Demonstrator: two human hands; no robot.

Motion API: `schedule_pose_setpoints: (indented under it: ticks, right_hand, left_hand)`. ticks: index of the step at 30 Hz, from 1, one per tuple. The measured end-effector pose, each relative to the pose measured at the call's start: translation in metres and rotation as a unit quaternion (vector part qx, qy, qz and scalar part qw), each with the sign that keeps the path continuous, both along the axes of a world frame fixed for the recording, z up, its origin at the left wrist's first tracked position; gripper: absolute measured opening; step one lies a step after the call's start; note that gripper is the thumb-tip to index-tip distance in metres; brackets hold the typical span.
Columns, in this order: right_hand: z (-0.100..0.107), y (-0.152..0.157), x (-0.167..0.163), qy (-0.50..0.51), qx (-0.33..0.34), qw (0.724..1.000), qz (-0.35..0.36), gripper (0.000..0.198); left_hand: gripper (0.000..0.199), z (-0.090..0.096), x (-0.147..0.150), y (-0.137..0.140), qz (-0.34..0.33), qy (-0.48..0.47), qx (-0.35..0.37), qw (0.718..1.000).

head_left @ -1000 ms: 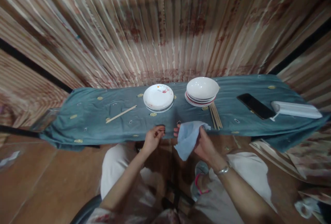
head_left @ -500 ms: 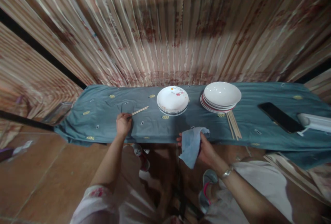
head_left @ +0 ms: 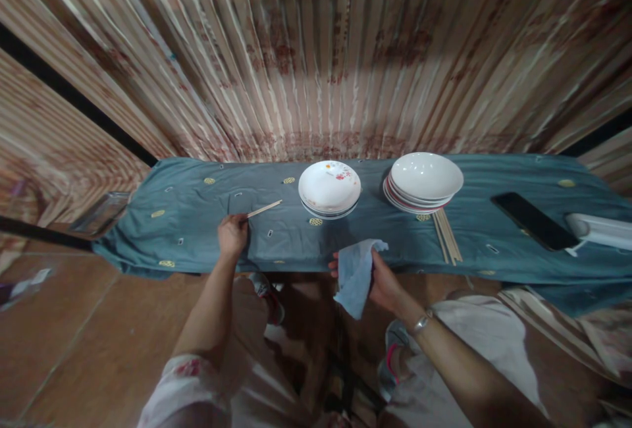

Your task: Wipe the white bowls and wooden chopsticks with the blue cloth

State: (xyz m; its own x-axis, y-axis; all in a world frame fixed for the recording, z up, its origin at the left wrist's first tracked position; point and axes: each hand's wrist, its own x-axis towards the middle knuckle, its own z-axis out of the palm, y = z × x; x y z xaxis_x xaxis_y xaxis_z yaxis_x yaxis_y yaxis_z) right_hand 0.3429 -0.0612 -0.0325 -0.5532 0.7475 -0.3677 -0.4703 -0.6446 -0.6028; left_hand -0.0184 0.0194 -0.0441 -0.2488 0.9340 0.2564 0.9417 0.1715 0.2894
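Note:
My left hand is closed around the near ends of a pair of chopsticks, low over the left part of the cloth-covered table. Their thin tips point right, toward a stack of white plates with a floral print on the top one. Draped over my right hand is a pale blue cloth, gripped at the table's front edge; some fingertips show past its left side. Several more chopsticks lie in a loose bundle to the right of that hand, just in front of a stack of white bowls.
A dark phone lies on the right of the table's teal cloth, beside a white device. Behind the table hangs a pleated curtain. A clear tray is beyond the left end.
My right hand has shifted slightly left with the blue cloth. My left hand still holds the chopsticks, almost in the same place. The whole view has moved a little.

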Motion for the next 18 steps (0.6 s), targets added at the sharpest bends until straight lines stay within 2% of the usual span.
schedule_pose_setpoints:
  ticks: [13,18]
  right_hand:
    - [0.007,0.004,-0.017,0.008,0.016,1.0,0.018,0.068]
    - [0.008,0.006,-0.021,0.023,0.023,0.999,0.022,0.064]
  left_hand:
    - [0.03,0.0,0.004,0.003,-0.001,0.014,-0.004,1.0]
    - [0.026,0.001,0.003,0.002,0.018,0.018,-0.008,1.0]
